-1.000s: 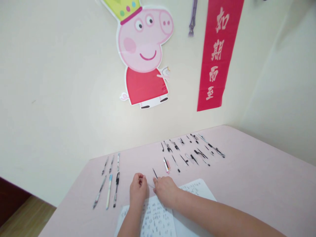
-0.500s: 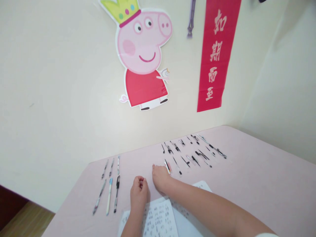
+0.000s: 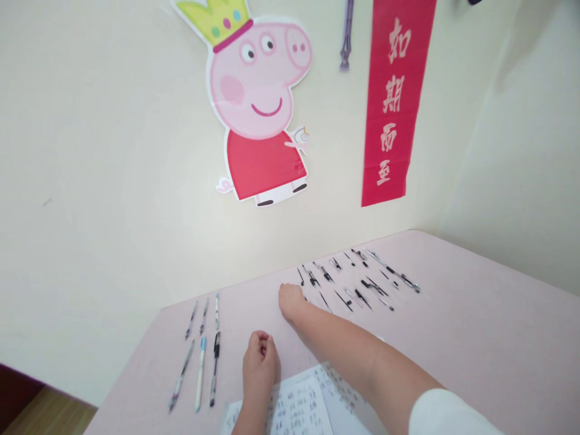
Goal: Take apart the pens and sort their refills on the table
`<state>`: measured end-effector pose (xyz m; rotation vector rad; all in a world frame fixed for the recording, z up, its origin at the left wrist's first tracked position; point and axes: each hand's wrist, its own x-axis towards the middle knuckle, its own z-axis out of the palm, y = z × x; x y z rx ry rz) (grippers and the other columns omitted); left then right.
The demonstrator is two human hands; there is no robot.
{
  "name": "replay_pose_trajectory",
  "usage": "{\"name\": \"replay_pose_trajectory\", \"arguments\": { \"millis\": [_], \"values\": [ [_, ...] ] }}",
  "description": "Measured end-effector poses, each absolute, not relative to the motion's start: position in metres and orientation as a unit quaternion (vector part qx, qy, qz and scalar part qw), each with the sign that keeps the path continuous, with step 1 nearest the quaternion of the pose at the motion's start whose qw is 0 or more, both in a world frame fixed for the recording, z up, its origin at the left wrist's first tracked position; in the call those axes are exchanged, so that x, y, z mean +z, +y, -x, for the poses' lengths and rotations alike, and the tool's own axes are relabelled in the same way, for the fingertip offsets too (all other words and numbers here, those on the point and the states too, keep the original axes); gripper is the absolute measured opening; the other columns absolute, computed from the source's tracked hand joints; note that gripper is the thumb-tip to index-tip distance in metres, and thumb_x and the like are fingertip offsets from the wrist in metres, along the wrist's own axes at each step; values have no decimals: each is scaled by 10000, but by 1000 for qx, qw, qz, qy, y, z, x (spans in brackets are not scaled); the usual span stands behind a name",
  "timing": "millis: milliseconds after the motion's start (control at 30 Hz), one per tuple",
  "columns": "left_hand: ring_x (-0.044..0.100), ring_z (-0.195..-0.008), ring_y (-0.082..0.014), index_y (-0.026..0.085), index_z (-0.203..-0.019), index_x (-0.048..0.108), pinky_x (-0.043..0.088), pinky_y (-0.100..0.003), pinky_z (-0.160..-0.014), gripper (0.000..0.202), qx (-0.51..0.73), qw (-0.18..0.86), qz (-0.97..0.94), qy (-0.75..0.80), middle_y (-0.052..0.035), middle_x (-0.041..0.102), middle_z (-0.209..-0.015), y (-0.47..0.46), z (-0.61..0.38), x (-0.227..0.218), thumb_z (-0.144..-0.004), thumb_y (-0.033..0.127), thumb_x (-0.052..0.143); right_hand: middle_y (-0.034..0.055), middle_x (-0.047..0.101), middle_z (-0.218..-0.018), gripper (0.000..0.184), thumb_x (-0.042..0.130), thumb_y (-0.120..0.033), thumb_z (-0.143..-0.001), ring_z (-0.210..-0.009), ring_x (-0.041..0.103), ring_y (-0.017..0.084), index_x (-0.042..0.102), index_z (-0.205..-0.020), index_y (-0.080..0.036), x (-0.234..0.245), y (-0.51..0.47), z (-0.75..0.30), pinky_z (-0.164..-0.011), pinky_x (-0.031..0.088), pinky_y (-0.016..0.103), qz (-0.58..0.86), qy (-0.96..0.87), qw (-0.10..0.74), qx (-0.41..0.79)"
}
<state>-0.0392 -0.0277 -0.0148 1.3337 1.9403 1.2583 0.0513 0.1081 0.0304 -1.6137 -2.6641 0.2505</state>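
Note:
My right hand (image 3: pixel 290 300) reaches far across the pink table (image 3: pixel 462 338), fingers curled down and together at the left end of a row of small pen parts (image 3: pixel 357 281). What it holds, if anything, is hidden. My left hand (image 3: pixel 259 362) rests as a closed fist near the top edge of an open notebook (image 3: pixel 294 411) covered in handwriting. Nothing shows inside the fist. Several whole pens (image 3: pixel 200 353) lie in two rows to the left of it.
The table stands in a corner against cream walls. A pink pig cutout (image 3: pixel 260 103) and a red banner (image 3: pixel 392 103) with characters hang on the far wall. Wooden floor (image 3: pixel 40 417) shows beyond the table's left edge.
My right hand has left the notebook and moved forward to the pen parts. My left hand has slid slightly back toward me and stayed closed. The camera has tilted a little.

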Motion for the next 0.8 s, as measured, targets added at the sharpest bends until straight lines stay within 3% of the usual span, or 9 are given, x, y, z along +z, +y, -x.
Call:
{"name": "replay_pose_trajectory", "arguments": {
  "millis": [100, 200, 367, 500, 800],
  "values": [
    [485, -495, -140, 217, -768, 463, 343, -246, -505, 164, 465, 237, -483, 703, 52, 481, -521, -27, 39, -15, -754, 379, 440, 139, 589, -1088, 251, 510, -239, -868, -974, 578, 218, 569, -1068, -99, 31, 119, -48, -807, 473, 382, 528, -846, 0, 79],
    [493, -510, -144, 218, -761, 462, 349, -248, -518, 155, 467, 231, -484, 703, 49, 486, -526, -28, 38, -13, -746, 371, 450, 206, 619, -1041, 227, 453, -169, -871, -993, 589, 245, 610, -998, -65, 32, 125, -47, -783, 470, 356, 535, -841, 2, 80],
    [483, -500, -141, 220, -753, 466, 346, -245, -515, 143, 467, 229, -485, 702, 52, 474, -517, -28, 37, -12, -746, 361, 447, 207, 638, -1036, 388, 338, -332, -915, -976, 610, 250, 572, -1092, -78, 37, 130, -54, -757, 476, 356, 551, -830, 15, 84],
    [473, -487, -137, 219, -765, 464, 337, -240, -498, 140, 462, 235, -490, 701, 54, 471, -514, -28, 38, -15, -754, 357, 445, 181, 649, -1039, 403, 294, -333, -921, -977, 613, 234, 591, -1076, -109, 47, 135, -68, -751, 469, 323, 543, -835, 22, 82],
    [483, -498, -142, 219, -754, 460, 341, -244, -508, 135, 455, 231, -494, 704, 52, 467, -511, -29, 38, -11, -764, 351, 431, 167, 643, -994, 269, 558, -314, -767, -956, 583, 265, 662, -914, -115, 46, 88, -104, -782, 436, 337, 422, -905, 24, 41]
  ]
}}
